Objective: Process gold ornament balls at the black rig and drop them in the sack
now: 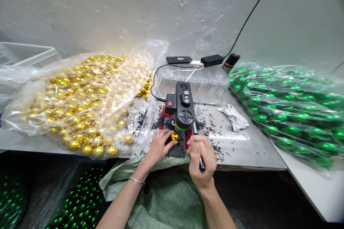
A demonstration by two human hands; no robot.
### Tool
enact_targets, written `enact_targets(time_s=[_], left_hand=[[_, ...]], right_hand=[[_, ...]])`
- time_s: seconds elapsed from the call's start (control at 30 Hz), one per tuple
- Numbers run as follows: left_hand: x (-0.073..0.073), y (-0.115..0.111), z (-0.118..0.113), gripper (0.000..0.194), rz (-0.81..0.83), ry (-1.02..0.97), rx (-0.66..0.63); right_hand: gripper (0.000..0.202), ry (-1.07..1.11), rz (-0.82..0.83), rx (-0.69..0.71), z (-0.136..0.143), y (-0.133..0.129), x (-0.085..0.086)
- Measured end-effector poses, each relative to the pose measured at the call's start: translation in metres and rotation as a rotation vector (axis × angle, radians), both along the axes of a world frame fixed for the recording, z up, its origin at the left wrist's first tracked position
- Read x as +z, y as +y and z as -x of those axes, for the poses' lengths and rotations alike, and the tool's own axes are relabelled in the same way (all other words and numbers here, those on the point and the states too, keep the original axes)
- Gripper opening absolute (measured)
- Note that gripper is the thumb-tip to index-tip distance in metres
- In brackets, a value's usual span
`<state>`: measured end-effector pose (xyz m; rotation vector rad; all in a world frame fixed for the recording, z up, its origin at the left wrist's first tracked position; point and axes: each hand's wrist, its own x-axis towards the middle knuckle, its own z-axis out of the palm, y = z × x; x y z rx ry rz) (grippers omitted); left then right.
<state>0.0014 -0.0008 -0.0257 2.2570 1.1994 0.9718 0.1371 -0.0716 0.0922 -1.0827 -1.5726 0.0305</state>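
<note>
A black bench press machine [185, 103] with a red switch stands at the middle of the table. Under its head is a shiny gold ball [174, 136], pinched between the thumb and fingers of my left hand [160, 144]. My right hand [202, 157] is wrapped round the machine's lever handle [202, 164], whose black end pokes out below the fist. The ball sits over the dark perforated base plate [177, 150]. Whether the press tip touches the ball is hidden by the machine's head.
Gold balls in a clear bag [88, 100] cover the left. Another bag [290, 111] holds green balls at right. Behind the machine are a clear plastic box [212, 82] and a black adapter [212, 59]. Black scraps surround a white glove [233, 117]. A green sack [163, 196] hangs below.
</note>
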Motion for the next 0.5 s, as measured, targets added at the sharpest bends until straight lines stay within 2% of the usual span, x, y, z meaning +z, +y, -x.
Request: enact_targets(time_s=[0.2, 0.37, 0.5], left_hand=[[-0.003, 0.002, 0.000, 0.033, -0.026, -0.003, -0.011], [-0.004, 0.001, 0.000, 0.032, -0.053, -0.015, -0.009], [-0.006, 0.002, 0.000, 0.033, -0.060, -0.034, -0.014]], right_hand=[[0.022, -0.006, -0.033, 0.004, -0.001, 0.001, -0.028], [0.022, -0.093, -0.164, -0.024, -0.004, 0.009, -0.059], [0.023, -0.052, -0.228, -0.051, -0.002, 0.014, -0.070]])
